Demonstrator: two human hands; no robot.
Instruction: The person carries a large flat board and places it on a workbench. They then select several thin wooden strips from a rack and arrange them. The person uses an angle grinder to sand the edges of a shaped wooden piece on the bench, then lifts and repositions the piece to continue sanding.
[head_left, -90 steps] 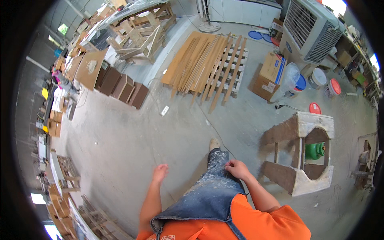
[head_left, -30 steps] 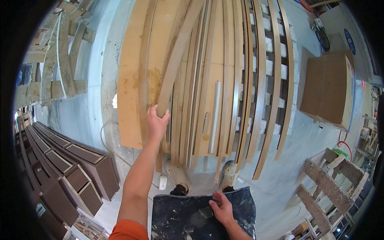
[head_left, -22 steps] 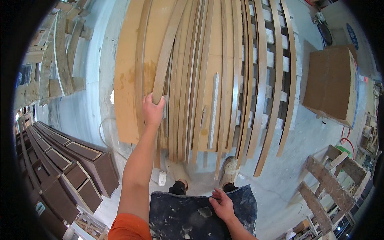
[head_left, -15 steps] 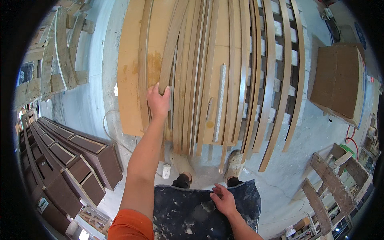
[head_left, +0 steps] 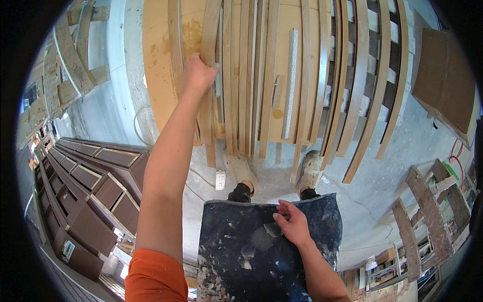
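Note:
My left hand [head_left: 199, 74] is closed round a long flat wooden strip [head_left: 210, 27], fingers over its left edge and thumb on the right. The strip lies lengthwise beside several similar wooden strips [head_left: 243, 75] on a tan board [head_left: 160, 75]. My right hand [head_left: 293, 224] hovers in front of my dark, stained apron [head_left: 226, 241], its fingers loosely bent and apart. A grey patch [head_left: 273, 230] shows on the apron by its fingertips. On the board, right of the middle, lie a speckled white strip [head_left: 291, 83] and a short thin stick [head_left: 276, 90].
More strips [head_left: 359, 75] lie across a slatted support on the right. Beyond stands a cardboard box [head_left: 443, 75]. Dark brown panelled frames [head_left: 100, 176] are at left, and a rough wooden frame [head_left: 427, 211] at lower right. A white power strip [head_left: 220, 179] lies on the floor near my shoes.
The held strip has swung from a slant to lie nearly parallel with its neighbours. My left hand stays on it. The whole view has shifted; my right hand is still by the apron.

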